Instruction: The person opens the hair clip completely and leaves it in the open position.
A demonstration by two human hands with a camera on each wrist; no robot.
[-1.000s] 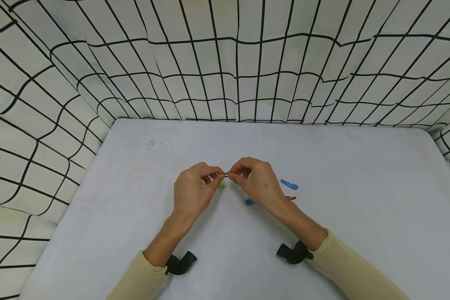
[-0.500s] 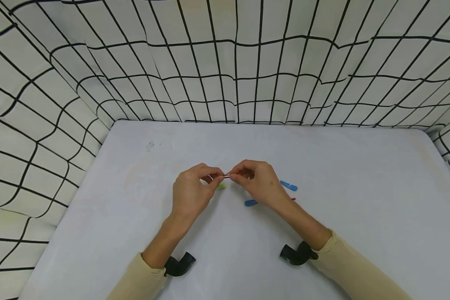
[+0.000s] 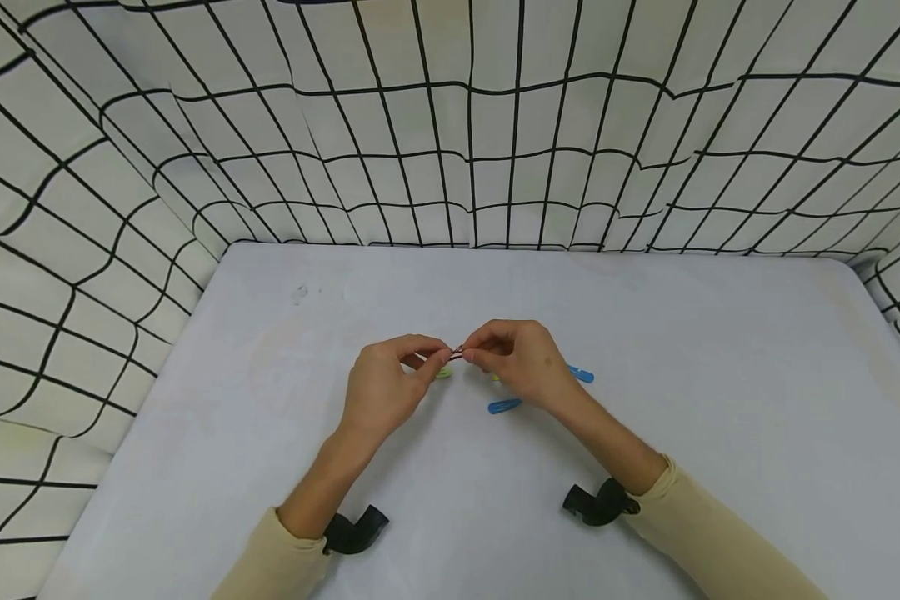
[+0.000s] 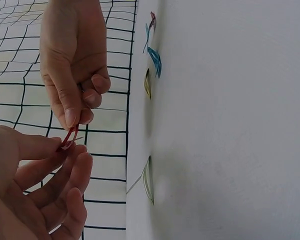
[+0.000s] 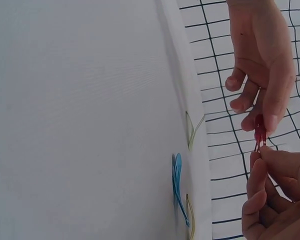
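Observation:
A small red snap hair clip (image 3: 457,354) is stretched between both hands, raised above the table. My left hand (image 3: 385,385) pinches its wider end between thumb and index finger, as the right wrist view shows at the clip (image 5: 260,125). My right hand (image 3: 523,360) pinches the narrow end with thumb and fingertips. In the left wrist view, a thin prong stands out from the clip's frame (image 4: 69,139). Beneath the left fingertips lies a light green hair clip (image 3: 443,373), its prong sprung apart in the left wrist view. A yellow clip (image 3: 496,377) shows partly beside the right hand.
Two blue hair clips, one in front (image 3: 504,406) and one to the right (image 3: 581,374), lie around the right hand on the white table (image 3: 270,467). Another reddish clip (image 4: 153,21) appears in the left wrist view. A black wire grid (image 3: 435,158) stands behind.
The hands stay together, shifting only slightly, and more of the red hair clip shows between the fingertips. The yellow clip has come into view; the right forearm now covers the other red clip.

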